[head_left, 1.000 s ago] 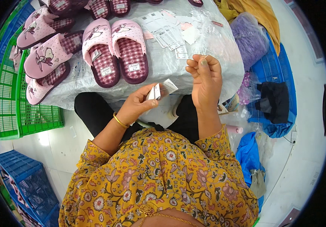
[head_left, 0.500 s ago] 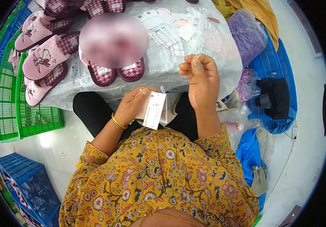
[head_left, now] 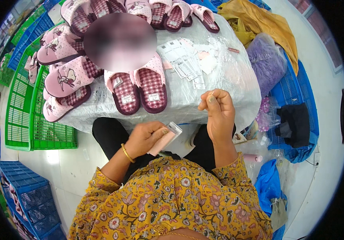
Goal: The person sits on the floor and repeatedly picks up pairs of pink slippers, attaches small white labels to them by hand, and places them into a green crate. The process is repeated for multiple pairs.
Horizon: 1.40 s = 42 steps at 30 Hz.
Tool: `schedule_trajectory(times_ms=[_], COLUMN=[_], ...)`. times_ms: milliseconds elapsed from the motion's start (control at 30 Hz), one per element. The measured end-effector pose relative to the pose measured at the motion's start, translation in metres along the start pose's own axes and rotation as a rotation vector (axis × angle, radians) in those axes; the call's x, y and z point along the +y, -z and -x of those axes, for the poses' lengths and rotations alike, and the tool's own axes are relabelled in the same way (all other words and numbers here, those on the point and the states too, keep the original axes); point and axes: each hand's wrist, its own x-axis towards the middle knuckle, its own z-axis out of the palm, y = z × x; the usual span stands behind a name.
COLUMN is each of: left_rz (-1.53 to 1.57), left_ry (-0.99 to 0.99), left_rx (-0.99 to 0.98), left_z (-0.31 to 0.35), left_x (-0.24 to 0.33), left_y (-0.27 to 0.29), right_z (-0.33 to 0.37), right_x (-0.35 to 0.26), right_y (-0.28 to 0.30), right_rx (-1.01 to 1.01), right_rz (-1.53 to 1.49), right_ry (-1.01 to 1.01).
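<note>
Above my lap, my left hand is closed around a small stack of hang tags, pinkish and white. My right hand is raised beside the table's near edge, thumb and forefinger pinched together. Anything between those fingertips is too small to make out. Just beyond my left hand, a pair of pink slippers with checked insoles sits on the table, its far part covered by a blurred patch. Farther off, loose paper tags lie spread on the plastic-wrapped tabletop.
More pink slippers crowd the table's left and far sides. Green crates stand at the left, with a blue crate below. To the right are a purple bag, a blue basket with dark cloth, and a pink cylinder.
The view has shifted, so the table appears lower and more far slippers show. The tags in my left hand have turned; the white printed tag face no longer hangs forward. My right hand stays pinched.
</note>
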Motion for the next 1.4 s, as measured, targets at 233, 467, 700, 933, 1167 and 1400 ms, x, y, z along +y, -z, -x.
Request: schedule_trajectory(times_ms=[233, 467, 700, 933, 1167, 1400], left_rz=[0.176, 0.162, -0.322, -0.833, -1.032, -1.049], left_ry=[0.101, -0.045, -0.283, -0.513, -0.586, -0.449], left_rx=[-0.25, -0.409, -0.091, 0.294, 0.074, 0.036], left_z=[-0.006, -0.008, -0.002, -0.055, -0.099, -0.117], left_x=[-0.032, -0.038, 0.013, 0.021, 0.004, -0.036], left_y=[-0.04, -0.028, 0.034, 0.11, 0.124, 0.128], right_z=[0.008, -0.001, -0.01, -0.027, -0.048, -0.055], right_x=[-0.048, -0.043, -0.032, -0.003, 0.075, 0.117], right_y=[-0.027, -0.035, -0.026, -0.055, -0.093, -0.094], right_rx=[-0.419, -0.356, -0.557, -0.629, -0.235, -0.141], right_rz=[-0.085, -0.242, -0.518, -0.257, -0.244, 0.029], right_ry=[-0.021, -0.06, -0.155, -0.078, -0.456, -0.459])
